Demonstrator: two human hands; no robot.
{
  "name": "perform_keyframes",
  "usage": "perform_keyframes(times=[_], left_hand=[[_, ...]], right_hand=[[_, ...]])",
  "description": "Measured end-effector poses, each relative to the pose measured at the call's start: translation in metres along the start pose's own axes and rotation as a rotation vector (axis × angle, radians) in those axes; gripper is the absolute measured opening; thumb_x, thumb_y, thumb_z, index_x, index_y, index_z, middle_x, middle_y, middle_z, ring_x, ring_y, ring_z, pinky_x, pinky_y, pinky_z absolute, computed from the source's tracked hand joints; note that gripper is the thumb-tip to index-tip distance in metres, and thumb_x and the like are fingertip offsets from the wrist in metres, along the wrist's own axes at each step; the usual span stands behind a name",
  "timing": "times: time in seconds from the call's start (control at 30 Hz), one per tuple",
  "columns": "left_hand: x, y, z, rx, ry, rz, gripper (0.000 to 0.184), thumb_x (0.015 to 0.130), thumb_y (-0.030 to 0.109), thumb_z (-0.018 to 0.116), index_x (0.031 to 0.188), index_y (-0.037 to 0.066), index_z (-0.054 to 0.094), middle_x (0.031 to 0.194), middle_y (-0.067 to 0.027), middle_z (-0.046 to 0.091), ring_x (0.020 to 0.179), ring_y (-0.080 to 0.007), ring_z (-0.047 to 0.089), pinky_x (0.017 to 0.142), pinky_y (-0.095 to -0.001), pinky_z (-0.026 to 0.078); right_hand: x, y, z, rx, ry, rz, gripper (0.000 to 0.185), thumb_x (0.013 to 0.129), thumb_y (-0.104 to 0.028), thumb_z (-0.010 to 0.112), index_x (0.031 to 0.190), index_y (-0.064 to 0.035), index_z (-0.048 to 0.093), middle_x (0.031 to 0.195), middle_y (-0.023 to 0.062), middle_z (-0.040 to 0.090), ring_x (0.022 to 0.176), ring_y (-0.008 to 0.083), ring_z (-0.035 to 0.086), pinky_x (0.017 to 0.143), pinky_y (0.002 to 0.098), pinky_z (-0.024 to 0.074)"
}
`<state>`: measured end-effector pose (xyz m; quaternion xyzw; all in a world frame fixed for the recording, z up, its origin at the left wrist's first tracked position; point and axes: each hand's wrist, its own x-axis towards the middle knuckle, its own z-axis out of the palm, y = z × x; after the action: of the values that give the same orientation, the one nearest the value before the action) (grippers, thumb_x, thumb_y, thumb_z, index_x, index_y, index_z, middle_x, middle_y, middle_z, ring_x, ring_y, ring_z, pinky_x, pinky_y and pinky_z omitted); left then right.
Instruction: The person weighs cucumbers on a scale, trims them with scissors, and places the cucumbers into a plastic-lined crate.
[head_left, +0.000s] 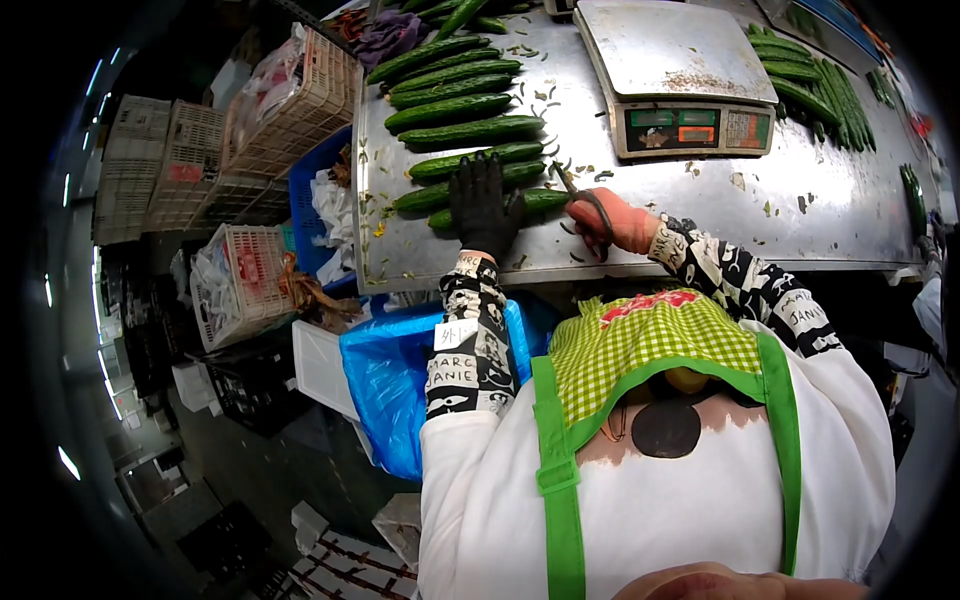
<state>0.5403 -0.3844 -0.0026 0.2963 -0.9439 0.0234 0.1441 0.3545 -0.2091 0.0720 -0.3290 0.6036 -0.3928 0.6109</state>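
Observation:
My left hand (484, 208), in a black glove, lies palm down with fingers stretched over the nearest cucumbers. Under it, the closest cucumber (544, 203) points its right end toward my right hand. My right hand (628, 220), in a reddish-orange glove, is closed around the handles of dark scissors (598, 212). Their blades point up and left, near the ends of the cucumbers. Beyond my left hand, several more cucumbers (468, 131) lie side by side in a column. Small green trimmings are scattered to the right of them.
A digital scale (690, 70) stands on the metal table (700, 220). More cucumbers (820, 90) are piled right of it. Below the table edge hangs a blue bag-lined bin (390, 370). Plastic crates (275, 100) are stacked at left, beside a blue crate (308, 200).

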Motion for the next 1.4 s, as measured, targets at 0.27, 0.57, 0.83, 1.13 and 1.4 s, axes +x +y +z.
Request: perform_keyframes(times=[0.27, 0.57, 0.83, 1.13, 1.4], left_hand=[[0.011, 0.004, -0.007, 0.100, -0.127, -0.051, 0.073, 0.098, 0.052, 0.043, 0.158, 0.013, 0.029, 0.164, -0.0133, 0.027, 0.153, -0.0353, 0.018, 0.124, -0.0522, 0.008], [0.015, 0.000, -0.003, 0.073, -0.104, -0.034, 0.075, 0.097, 0.053, 0.046, 0.159, 0.016, 0.027, 0.165, -0.0117, 0.027, 0.153, -0.0348, 0.016, 0.124, -0.0532, 0.008], [0.014, 0.000, -0.003, 0.037, -0.066, -0.038, 0.074, 0.096, 0.051, 0.048, 0.158, 0.016, 0.030, 0.164, -0.0113, 0.029, 0.153, -0.0347, 0.018, 0.124, -0.0523, 0.008], [0.013, 0.002, -0.010, 0.076, -0.130, -0.052, 0.074, 0.095, 0.053, 0.048, 0.157, 0.015, 0.033, 0.163, -0.0116, 0.030, 0.151, -0.0354, 0.021, 0.124, -0.0530, 0.007], [0.007, -0.001, -0.002, 0.069, -0.072, -0.042, 0.073, 0.095, 0.053, 0.048, 0.156, 0.016, 0.034, 0.161, -0.0106, 0.035, 0.151, -0.0331, 0.025, 0.124, -0.0527, 0.009]], right_hand=[[-0.062, -0.004, -0.003, 0.195, -0.087, 0.219, 0.029, 0.098, -0.032, 0.052, 0.101, -0.0031, 0.057, 0.090, 0.0096, 0.070, 0.074, 0.0152, 0.069, 0.060, 0.0282, 0.0536], [-0.040, 0.011, 0.000, 0.022, -0.140, 0.110, 0.028, 0.099, -0.021, 0.045, 0.084, 0.0000, 0.055, 0.084, 0.0109, 0.068, 0.071, 0.0140, 0.067, 0.058, 0.0307, 0.0551], [-0.024, 0.035, -0.009, -0.399, -0.086, -0.183, 0.031, 0.096, -0.023, 0.048, 0.079, 0.0017, 0.057, 0.076, 0.0105, 0.066, 0.061, 0.0195, 0.062, 0.054, 0.0362, 0.0504], [0.021, 0.002, -0.036, -0.113, -0.047, 0.141, 0.030, 0.096, -0.027, 0.051, 0.093, 0.0007, 0.063, 0.084, 0.0096, 0.069, 0.061, 0.0189, 0.064, 0.054, 0.0312, 0.0517], [0.060, 0.011, -0.045, -0.415, -0.114, -0.004, 0.029, 0.095, -0.026, 0.052, 0.089, 0.0003, 0.064, 0.079, 0.0100, 0.067, 0.058, 0.0200, 0.063, 0.052, 0.0346, 0.0506]])
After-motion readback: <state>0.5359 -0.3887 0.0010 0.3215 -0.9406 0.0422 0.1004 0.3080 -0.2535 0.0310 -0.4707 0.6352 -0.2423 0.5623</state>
